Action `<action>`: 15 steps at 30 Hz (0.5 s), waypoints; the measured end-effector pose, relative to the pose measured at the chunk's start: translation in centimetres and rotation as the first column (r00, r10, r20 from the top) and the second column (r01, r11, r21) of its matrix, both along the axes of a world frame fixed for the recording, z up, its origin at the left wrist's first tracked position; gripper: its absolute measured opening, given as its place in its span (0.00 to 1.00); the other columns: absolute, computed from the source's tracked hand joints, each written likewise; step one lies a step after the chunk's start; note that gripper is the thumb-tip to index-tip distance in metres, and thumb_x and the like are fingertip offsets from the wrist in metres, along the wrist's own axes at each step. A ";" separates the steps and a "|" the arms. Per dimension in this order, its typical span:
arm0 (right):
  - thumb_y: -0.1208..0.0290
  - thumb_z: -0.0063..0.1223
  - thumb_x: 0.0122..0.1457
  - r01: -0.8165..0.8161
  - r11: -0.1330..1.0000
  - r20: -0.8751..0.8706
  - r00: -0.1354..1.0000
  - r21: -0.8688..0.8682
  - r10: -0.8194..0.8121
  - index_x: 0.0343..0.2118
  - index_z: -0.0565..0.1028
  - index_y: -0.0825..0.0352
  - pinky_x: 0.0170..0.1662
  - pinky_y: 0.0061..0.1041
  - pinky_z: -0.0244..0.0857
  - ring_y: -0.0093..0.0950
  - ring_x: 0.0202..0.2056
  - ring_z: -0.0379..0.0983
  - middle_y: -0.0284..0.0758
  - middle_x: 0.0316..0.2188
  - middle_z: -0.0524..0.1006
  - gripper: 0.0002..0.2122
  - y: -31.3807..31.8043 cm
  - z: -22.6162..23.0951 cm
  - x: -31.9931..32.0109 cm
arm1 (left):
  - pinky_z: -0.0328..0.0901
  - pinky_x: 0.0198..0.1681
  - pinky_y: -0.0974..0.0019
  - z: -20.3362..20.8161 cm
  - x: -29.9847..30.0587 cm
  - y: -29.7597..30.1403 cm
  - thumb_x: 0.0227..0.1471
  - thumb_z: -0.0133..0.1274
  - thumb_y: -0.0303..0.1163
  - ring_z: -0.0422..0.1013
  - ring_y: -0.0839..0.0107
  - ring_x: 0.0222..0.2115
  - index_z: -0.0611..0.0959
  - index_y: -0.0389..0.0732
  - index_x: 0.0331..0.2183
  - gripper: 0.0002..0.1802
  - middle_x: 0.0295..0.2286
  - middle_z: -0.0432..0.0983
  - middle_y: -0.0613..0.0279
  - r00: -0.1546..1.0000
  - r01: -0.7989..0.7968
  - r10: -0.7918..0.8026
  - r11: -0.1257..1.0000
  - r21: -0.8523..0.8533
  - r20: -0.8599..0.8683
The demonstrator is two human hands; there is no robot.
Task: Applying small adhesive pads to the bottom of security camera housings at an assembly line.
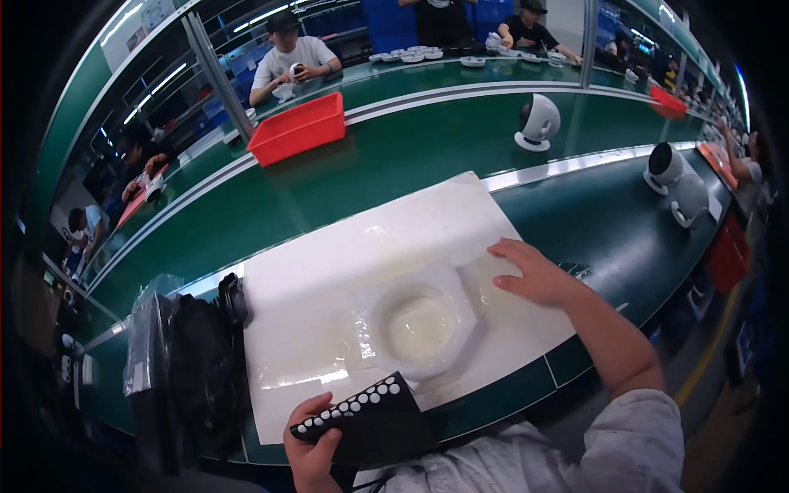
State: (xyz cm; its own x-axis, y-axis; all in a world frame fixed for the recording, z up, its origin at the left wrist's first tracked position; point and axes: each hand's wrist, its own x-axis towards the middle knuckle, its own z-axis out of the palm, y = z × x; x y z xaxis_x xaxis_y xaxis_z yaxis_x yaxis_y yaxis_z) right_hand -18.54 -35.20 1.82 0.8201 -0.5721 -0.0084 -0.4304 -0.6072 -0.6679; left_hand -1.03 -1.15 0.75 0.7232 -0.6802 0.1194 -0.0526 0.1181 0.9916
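Observation:
My left hand [311, 448], at the lower edge of the view, has its fingers and thumb closed on a black sheet [382, 431]. A row of round white dots, like stickers or pads, runs along the sheet's upper edge. In front of me lies a large white board [300, 287], partly covered with clear tape. On it sits a white block [468, 329] with an angular outline and a round recess. My right hand [534, 275] is over the board's right side, fingers spread and holding nothing, to the right of the block.
Dark plastic-wrapped items [201, 361] crowd the board's left side. Beyond runs a green conveyor [411, 164] with a red bin [300, 131] and a white camera-like device [540, 123]. Two similar devices [670, 168] stand at right. Several people work across the line.

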 end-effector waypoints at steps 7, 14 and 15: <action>0.65 0.49 0.49 -0.003 1.000 0.022 1.000 -0.014 0.004 0.48 0.62 0.63 0.56 0.29 0.42 0.34 0.55 0.46 0.40 0.51 0.57 0.22 0.3 0.1 0.5 | 0.58 0.38 0.76 0.1 0.2 0.3 0.36 0.56 0.29 0.65 0.76 0.32 0.70 0.30 0.41 0.26 0.30 0.70 0.60 0.999 0.017 -0.018 0.999 -0.035 -0.039; 0.65 0.48 0.49 0.009 0.999 0.036 0.999 -0.034 -0.008 0.47 0.62 0.64 0.56 0.28 0.43 0.33 0.55 0.47 0.40 0.50 0.58 0.22 0.0 -0.2 -0.2 | 0.58 0.38 0.77 -0.6 0.4 -0.1 0.38 0.53 0.22 0.65 0.78 0.32 0.70 0.30 0.40 0.23 0.31 0.70 0.60 0.994 0.100 -0.104 0.992 -0.076 -0.043; 0.65 0.48 0.49 0.018 0.999 0.036 0.999 -0.036 -0.017 0.47 0.62 0.64 0.56 0.28 0.43 0.33 0.55 0.47 0.40 0.50 0.58 0.22 0.1 -0.2 -0.5 | 0.58 0.37 0.77 -0.7 0.4 -0.2 0.38 0.53 0.22 0.65 0.78 0.32 0.70 0.30 0.40 0.23 0.31 0.70 0.60 0.993 0.100 -0.105 0.991 -0.088 -0.051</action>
